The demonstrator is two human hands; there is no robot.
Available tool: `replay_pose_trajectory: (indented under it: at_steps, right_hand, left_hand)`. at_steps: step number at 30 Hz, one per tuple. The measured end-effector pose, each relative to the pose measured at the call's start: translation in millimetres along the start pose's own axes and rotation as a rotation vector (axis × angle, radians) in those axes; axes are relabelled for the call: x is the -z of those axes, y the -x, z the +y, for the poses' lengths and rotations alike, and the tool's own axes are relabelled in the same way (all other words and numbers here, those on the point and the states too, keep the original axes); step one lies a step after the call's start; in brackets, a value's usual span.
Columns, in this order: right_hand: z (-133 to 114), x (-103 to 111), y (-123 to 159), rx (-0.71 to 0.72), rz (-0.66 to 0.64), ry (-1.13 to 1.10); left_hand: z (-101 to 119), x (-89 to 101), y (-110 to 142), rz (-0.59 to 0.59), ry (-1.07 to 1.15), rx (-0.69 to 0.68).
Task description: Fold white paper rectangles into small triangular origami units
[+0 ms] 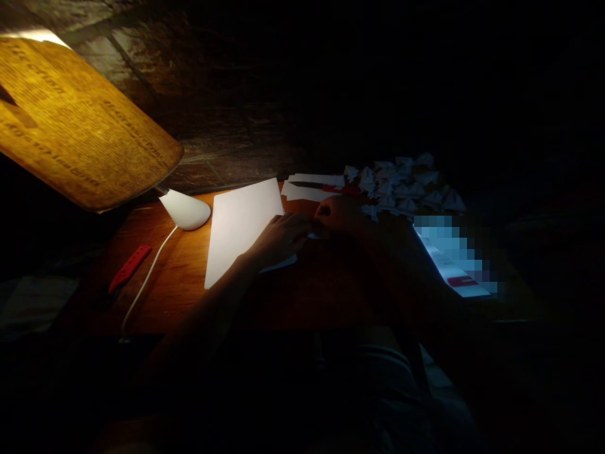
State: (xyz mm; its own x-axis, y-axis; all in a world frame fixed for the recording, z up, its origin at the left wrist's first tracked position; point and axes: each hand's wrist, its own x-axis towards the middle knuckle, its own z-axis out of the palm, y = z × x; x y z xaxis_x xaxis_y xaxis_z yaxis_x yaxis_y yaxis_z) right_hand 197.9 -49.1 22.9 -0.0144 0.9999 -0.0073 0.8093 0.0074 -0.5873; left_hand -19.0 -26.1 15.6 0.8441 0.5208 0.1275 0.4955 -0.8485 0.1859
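A: State the condition of the left hand (281, 238).
B: Palm down, fingers extended and lying close together, directed at the right hand (343, 214). The wrist side lies over the right part of the white sheets (241, 227).

A: State the condition of the right hand.
B: Fingers curled inward, narrow, close beside the left fingertips. Shadow hides the grip; whether either hand is closed on anything cannot be told.

A: Locate the workpiece.
B: A small white paper piece (316, 235) shows at the fingertips, between the two hands and low against the desk (179, 280). Its outline is mostly covered.

A: List items beyond the hands.
B: Just beyond the right hand, a red-handled tool with a dark blade (324, 186) lies across white paper slips (297, 191). Beyond and to the right of that hand is a cluster of folded paper pieces (401, 183).

A: List items to either side.
B: Right of the right hand, near the forearm: a lit screen (456, 277), partly pixelated. Left of the left hand, past the sheets: the white base (186, 211) of a lamp (94, 120), its cord (154, 268), and a red strap-like object (130, 268).
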Motion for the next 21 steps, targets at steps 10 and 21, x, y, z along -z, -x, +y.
replay_pose_trajectory:
  at_steps: [10, 21]
  right_hand:
    - [-7, 2, 3, -0.016, 0.001, 0.014]
    - [8, -1, -3, 0.070, -0.050, -0.089]
  left_hand:
    - [1, 0.2, 0, -0.001, 0.002, 0.003]
    - [0, 2.8, 0, 0.004, 0.019, 0.006]
